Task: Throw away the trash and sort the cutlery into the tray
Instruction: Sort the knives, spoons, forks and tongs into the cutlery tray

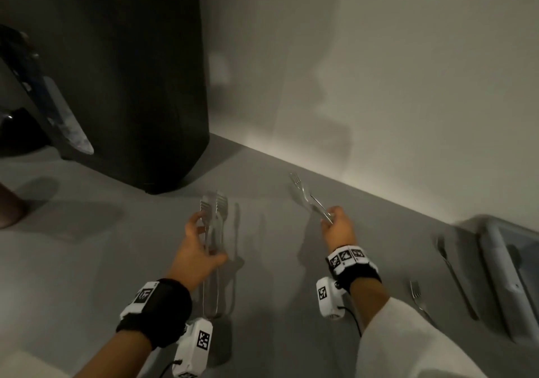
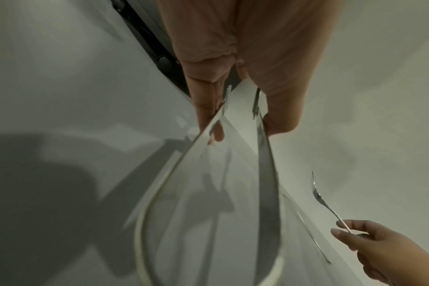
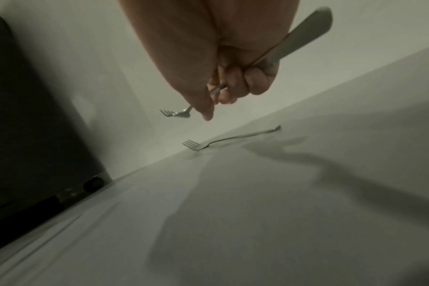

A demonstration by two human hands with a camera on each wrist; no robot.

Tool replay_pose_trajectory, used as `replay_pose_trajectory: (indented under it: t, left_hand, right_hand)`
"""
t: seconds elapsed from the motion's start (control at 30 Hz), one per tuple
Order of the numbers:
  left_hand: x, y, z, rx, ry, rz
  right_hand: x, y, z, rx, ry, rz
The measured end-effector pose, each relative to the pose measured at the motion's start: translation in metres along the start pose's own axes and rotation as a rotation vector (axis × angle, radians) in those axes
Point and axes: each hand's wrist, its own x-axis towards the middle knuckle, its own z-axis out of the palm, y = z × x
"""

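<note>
My left hand grips a pair of metal tongs by its two arms, toothed tips pointing away and the bend toward me. In the left wrist view my left hand has fingers and thumb pressing the tongs from both sides. My right hand holds a fork by the handle above the table, tines up and away; close up, my right hand has its fingers curled round that fork. Another fork lies on the table beyond. The grey cutlery tray sits at the far right.
A tall black bin stands against the wall at the back left. Next to the tray lie a knife and a small fork on the grey table. A brown object shows at the left edge.
</note>
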Motion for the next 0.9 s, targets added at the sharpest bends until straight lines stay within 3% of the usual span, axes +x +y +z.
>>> replay_pose_trajectory:
  t: [0.1, 0.2, 0.47, 0.63, 0.9]
  left_hand:
    - [0.008, 0.005, -0.010, -0.009, 0.030, 0.029]
    - [0.011, 0.011, -0.019, -0.010, 0.081, 0.091]
    - [0.008, 0.019, -0.021, -0.116, 0.159, 0.130]
    - [0.003, 0.030, 0.012, -0.145, 0.029, 0.187]
    - [-0.018, 0.054, 0.132, -0.217, -0.333, 0.170]
  right_hand:
    - [0.039, -0.015, -0.002, -0.085, -0.017, -0.014]
    - [0.061, -0.026, 0.008, -0.185, -0.125, 0.038]
    - [0.044, -0.024, 0.031, -0.274, -0.125, 0.015]
    - [-0.012, 0.001, 0.002, -0.029, -0.107, 0.184]
    - [-0.140, 0.117, -0.107, 0.170, 0.286, 0.364]
